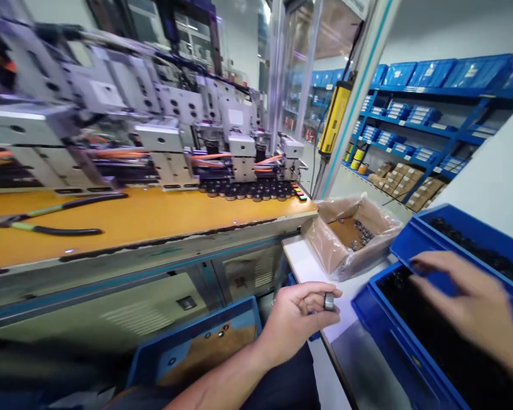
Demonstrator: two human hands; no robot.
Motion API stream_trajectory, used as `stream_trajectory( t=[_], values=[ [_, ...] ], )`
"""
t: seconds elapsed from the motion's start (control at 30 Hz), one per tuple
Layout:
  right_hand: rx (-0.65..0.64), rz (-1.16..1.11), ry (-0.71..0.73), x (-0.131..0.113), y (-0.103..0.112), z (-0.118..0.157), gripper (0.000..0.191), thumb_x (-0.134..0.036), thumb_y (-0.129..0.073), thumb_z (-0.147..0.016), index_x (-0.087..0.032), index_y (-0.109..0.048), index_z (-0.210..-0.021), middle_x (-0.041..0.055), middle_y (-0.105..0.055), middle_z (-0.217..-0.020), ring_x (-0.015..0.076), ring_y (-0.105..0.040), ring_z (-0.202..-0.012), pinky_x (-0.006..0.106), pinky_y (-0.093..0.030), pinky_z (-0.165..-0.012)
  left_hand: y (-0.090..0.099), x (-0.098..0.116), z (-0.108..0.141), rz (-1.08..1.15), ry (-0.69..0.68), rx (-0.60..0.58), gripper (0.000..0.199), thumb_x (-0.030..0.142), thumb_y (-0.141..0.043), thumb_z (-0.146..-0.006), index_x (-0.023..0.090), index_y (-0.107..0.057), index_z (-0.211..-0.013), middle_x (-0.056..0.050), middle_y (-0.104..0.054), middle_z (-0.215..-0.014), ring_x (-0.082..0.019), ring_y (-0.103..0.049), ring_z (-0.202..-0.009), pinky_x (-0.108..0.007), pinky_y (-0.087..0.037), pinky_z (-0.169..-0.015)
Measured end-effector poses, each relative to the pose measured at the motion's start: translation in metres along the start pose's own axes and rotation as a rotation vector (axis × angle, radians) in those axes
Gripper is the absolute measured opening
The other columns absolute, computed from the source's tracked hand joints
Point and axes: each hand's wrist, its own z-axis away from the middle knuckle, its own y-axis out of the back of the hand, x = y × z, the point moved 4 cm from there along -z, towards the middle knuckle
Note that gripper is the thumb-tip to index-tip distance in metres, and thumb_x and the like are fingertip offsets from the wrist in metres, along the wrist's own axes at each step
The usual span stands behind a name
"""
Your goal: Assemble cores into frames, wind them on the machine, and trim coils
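My left hand [305,310] is closed on a small grey metal ring [329,301], pinched between thumb and fingers above the white side table [299,259]. On the right, my right hand [465,296] hovers over a blue bin [404,347] filled with dark small parts. Its thumb and forefinger are apart with a gap between them, and nothing shows in that gap; the hand is slightly blurred. Behind it stands a second blue bin [436,213] with black parts. A lined cardboard box [329,245] with small metal pieces is beyond my left hand.
A machine [166,142] stands along the orange bench [154,219], with a row of black round parts [256,191] before it. Pliers [60,216] lie at left. A blue tray [196,347] with several rings is below. Shelves [436,128] rise behind.
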Motion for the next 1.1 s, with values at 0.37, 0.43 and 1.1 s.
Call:
stream_trajectory(
  t=[0.37, 0.43, 1.1],
  values=[
    [-0.097, -0.638, 0.012, -0.073, -0.078, 0.04, 0.041, -0.014, -0.061, -0.091, -0.023, -0.057, -0.13, 0.0115, -0.056, -0.119, 0.0184, -0.061, -0.104, 0.033, -0.057, -0.087, -0.028, -0.016, 0.006, 0.218, 0.024, -0.216, 0.034, 0.009, -0.089, -0.059, 0.019, -0.08, -0.09, -0.002, -0.079, -0.078, -0.01, -0.073, -0.072, -0.013, -0.056, -0.067],
    [-0.086, -0.633, 0.038, -0.07, -0.077, 0.04, 0.042, -0.012, -0.061, -0.09, -0.022, -0.056, -0.13, 0.0115, -0.056, -0.116, 0.0188, -0.06, -0.103, 0.034, -0.058, -0.085, -0.028, -0.015, 0.007, 0.191, 0.003, -0.205, 0.035, 0.007, -0.087, -0.06, 0.021, -0.08, -0.091, -0.002, -0.08, -0.079, -0.011, -0.074, -0.074, -0.014, -0.057, -0.069],
    [0.061, -0.362, 0.342, -0.079, -0.063, 0.035, 0.024, -0.011, -0.058, -0.092, -0.011, -0.061, -0.116, 0.0088, -0.06, -0.087, 0.0165, -0.059, -0.081, 0.033, -0.056, -0.07, -0.029, -0.011, 0.021, -0.087, -0.013, -0.076, 0.036, 0.003, -0.085, -0.059, 0.017, -0.078, -0.091, -0.004, -0.081, -0.081, -0.016, -0.076, -0.075, -0.021, -0.062, -0.073]
  ],
)
